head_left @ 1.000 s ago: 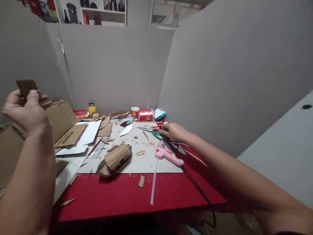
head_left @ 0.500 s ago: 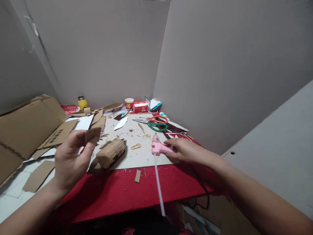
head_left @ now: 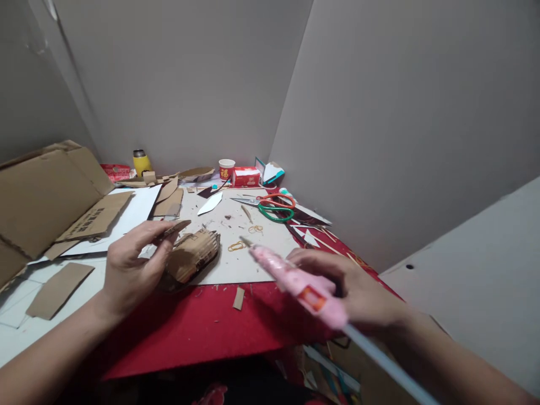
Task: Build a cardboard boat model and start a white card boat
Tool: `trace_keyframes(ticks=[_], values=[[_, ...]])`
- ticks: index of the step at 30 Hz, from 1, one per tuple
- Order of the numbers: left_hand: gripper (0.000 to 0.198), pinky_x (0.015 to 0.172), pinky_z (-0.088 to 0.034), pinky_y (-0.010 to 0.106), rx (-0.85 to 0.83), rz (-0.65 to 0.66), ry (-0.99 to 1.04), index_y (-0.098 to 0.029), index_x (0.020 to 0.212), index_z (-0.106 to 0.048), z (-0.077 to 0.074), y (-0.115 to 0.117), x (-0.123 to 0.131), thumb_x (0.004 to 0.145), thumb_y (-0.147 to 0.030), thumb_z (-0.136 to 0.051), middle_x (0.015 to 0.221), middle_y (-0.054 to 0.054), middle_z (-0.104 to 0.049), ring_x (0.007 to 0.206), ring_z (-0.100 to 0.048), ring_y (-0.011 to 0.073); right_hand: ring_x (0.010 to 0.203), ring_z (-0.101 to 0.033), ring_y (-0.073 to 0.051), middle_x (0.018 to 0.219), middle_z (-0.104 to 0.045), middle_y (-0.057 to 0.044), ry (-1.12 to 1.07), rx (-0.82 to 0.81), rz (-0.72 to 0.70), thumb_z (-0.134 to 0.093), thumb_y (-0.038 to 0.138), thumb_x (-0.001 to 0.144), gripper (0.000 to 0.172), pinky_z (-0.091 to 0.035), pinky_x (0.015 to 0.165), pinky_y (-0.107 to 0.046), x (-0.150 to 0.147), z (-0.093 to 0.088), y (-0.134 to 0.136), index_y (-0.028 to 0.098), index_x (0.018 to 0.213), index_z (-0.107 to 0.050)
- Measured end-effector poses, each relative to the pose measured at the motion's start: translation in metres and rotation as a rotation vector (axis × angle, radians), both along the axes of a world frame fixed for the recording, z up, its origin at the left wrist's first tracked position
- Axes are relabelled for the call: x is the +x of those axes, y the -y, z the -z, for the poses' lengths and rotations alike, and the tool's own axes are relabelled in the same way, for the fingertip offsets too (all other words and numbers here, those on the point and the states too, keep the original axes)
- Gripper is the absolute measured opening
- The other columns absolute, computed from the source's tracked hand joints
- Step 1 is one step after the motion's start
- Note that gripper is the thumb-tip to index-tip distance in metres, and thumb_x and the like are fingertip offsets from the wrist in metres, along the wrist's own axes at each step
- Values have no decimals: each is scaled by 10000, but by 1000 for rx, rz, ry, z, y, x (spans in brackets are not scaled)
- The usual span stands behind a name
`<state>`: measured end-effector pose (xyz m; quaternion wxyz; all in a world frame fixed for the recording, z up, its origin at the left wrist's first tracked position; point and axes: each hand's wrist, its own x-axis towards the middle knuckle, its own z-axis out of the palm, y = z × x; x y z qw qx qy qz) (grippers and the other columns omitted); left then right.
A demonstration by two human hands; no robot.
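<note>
My left hand pinches a small cardboard piece between thumb and fingers, its flat side tilted. Just beside and below those fingers lies a rounded body of corrugated cardboard, partly hidden by the hand. My right hand is wrapped round the handle of a pink hot glue gun, lifted over the table's front edge. The gun's nozzle points to the upper left, and a long clear glue stick sticks out of its back. The fingers on the handle are partly hidden behind the gun.
Scissors with orange and green handles lie on the white board, near rubber bands and scraps. A cardboard box stands at left. Behind are a yellow bottle, a paper cup and a red tissue pack.
My right hand has picked the glue gun up off the board and turned its nozzle leftward. The cardboard piece in my left hand has tipped flatter, and that hand has shifted slightly right.
</note>
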<state>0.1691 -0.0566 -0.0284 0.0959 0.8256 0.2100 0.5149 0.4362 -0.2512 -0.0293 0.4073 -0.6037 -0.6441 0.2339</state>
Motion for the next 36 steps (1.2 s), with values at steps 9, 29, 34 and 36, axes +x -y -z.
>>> trace_keyframes(ticks=[9, 29, 34, 36], values=[[211, 757, -530, 272, -48, -51, -6, -229, 1007, -685, 5, -17, 13, 810, -171, -639, 936, 0, -719, 798, -659, 142, 502, -476, -96, 789, -579, -24, -581, 6, -169, -559, 430, 859, 277, -505, 483, -258, -28, -1, -33, 217, 1021, -630], [219, 716, -537, 283, -236, -45, 74, -219, 1012, -630, 28, -15, 8, 795, -198, -648, 919, 9, -699, 761, -656, 149, 519, -419, -105, 624, -482, 7, 367, 264, -203, -456, 345, 914, 238, -345, 499, -243, -60, 36, -56, 182, 744, -486], [172, 703, -536, 248, -216, -63, 37, -215, 978, -641, 26, -11, 11, 806, -208, -633, 891, -6, -706, 736, -655, 132, 501, -416, -111, 612, -474, 12, 421, 300, -179, -461, 331, 901, 230, -340, 484, -249, -62, 39, -57, 192, 717, -473], [169, 707, -535, 242, -216, -61, 36, -212, 978, -644, 26, -10, 12, 809, -208, -633, 888, -8, -705, 740, -655, 129, 491, -407, -110, 605, -465, 14, 432, 303, -175, -461, 336, 902, 237, -329, 476, -251, -62, 39, -57, 193, 713, -469]])
